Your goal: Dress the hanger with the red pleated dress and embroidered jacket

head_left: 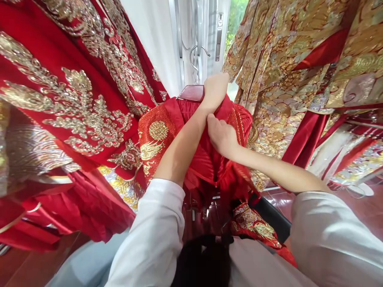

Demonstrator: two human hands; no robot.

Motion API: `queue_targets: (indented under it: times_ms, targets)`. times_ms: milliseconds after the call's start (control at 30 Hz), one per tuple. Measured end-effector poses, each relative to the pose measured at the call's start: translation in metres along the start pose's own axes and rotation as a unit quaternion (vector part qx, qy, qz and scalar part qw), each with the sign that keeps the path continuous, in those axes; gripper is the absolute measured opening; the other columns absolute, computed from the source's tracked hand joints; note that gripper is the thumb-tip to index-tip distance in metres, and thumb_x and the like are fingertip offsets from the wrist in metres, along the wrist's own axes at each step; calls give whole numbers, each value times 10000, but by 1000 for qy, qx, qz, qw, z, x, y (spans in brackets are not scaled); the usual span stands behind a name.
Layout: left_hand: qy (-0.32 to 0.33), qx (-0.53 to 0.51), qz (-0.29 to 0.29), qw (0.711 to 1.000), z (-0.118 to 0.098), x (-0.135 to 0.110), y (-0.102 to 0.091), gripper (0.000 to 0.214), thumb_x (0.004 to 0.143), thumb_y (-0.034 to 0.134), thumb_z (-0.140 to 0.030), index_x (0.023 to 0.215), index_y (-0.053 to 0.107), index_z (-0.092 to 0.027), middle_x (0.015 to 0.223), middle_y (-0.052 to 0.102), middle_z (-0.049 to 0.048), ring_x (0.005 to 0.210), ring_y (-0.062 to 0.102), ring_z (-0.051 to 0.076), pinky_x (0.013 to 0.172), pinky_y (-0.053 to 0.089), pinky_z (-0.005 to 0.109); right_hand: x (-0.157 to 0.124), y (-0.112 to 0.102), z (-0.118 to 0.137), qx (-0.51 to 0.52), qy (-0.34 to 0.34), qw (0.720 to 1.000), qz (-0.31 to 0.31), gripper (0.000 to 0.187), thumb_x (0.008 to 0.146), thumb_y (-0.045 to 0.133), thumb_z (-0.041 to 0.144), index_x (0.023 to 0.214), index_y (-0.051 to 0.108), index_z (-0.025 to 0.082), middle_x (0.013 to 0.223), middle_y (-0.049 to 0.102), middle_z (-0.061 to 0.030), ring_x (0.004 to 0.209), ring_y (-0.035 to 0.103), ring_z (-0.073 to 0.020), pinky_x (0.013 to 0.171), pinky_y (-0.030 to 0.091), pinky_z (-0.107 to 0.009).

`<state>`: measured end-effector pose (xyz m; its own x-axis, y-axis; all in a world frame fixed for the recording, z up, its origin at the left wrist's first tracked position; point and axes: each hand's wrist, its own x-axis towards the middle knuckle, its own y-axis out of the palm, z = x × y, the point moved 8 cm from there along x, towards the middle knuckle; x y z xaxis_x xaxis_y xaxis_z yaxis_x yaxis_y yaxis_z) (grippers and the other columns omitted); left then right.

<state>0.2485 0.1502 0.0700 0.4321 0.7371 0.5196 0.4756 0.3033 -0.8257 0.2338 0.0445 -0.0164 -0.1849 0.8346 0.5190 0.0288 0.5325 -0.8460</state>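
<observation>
Closest to me, at five o'clock, a piece of red embroidered cloth (pixel 254 223) lies beside a black bar (pixel 273 217), below and to the right of my work. Ahead of it, in the middle of my view, is the red jacket (pixel 163 119), its gold-embroidered shoulder at ten o'clock and its front parted. My right hand (pixel 223 135) comes in from four o'clock, curled closed on the jacket's front edge, just under my other wrist, its fingertips turned out of sight. My left hand (pixel 216 91) crosses over it to twelve, bent over the collar beside the hanger (pixel 191 93); its fingers are hidden, so I can't tell whether it grips hanger, cloth or both. I judge the step in hand to be settling the jacket's neck and front on that hanger; the next move would call for steadying the hanger while drawing the front edge level. Beyond, the metal hook (pixel 197 65) rises towards twelve, and I can't tell what bears it. A beaded red gown (pixel 74 115) spreads from nine to eleven, a gold robe (pixel 269 91) from one to three, and a white door (pixel 212 24) stands farthest, at twelve.
</observation>
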Motion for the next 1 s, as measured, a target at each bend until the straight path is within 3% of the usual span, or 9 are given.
queue_targets:
  times_ms: [100,167,333,467,533,633,767,933,1000]
  targets:
    - [0,24,-45,999,5,0,-6,383,902,315,-59,1168,575,-149,1206,605,109,1081,524,204,877,332,342,-9,49,7,-20,-44,998,33,395,913,178,55,1122,508,110,994,593,-170,880,561,-224,615,437,-289]
    - [36,13,-71,997,3,2,-10,353,884,356,-76,1095,607,-205,1148,638,45,1003,543,162,828,354,295,-11,65,1,-19,-54,997,46,393,911,179,61,1112,513,114,1067,581,-179,942,549,-240,633,442,-300]
    - [106,-46,-169,979,6,-27,-42,323,843,353,-59,1014,592,-191,1050,639,40,978,540,146,884,377,266,-15,52,-34,143,-9,989,-27,360,951,319,335,1221,453,139,1034,622,-131,852,589,-236,677,465,-322]
    - [28,57,-215,975,37,-87,-79,291,851,410,-175,1092,571,-196,1140,571,91,1104,484,243,986,336,361,-17,43,-103,250,102,947,-177,356,926,331,346,1180,489,154,929,641,-109,800,595,-226,765,468,-371]
    - [-48,79,-198,976,64,-115,-88,295,887,407,-315,1119,561,-217,1168,558,104,1165,454,287,1021,300,404,-14,56,-122,283,99,936,-185,329,892,384,353,1097,540,148,920,643,-114,821,591,-231,803,463,-392]
    - [-167,102,-147,970,107,-148,-88,444,912,295,-506,1075,578,-206,1079,605,134,1143,492,321,962,345,425,-8,81,-124,336,69,929,-141,328,834,465,424,959,579,143,961,642,-135,883,573,-251,848,441,-422]
    - [-207,156,-94,961,136,-161,-77,568,897,222,-612,978,595,-191,901,639,136,997,568,310,827,413,383,-13,105,-109,497,67,864,-42,314,780,518,488,856,545,184,869,641,-79,778,555,-200,794,445,-367]
    - [-177,117,-73,974,139,-154,-70,528,892,262,-613,862,580,-192,798,616,125,913,577,293,772,412,350,-26,106,-131,666,130,734,24,236,719,592,452,784,529,233,803,643,-12,697,567,-151,709,476,-302]
    - [-170,103,-67,978,139,-152,-71,502,891,281,-603,787,556,-196,749,600,116,870,577,286,750,409,345,-25,92,-151,670,141,728,30,259,685,614,457,788,541,230,756,643,-9,634,570,-149,632,483,-297]
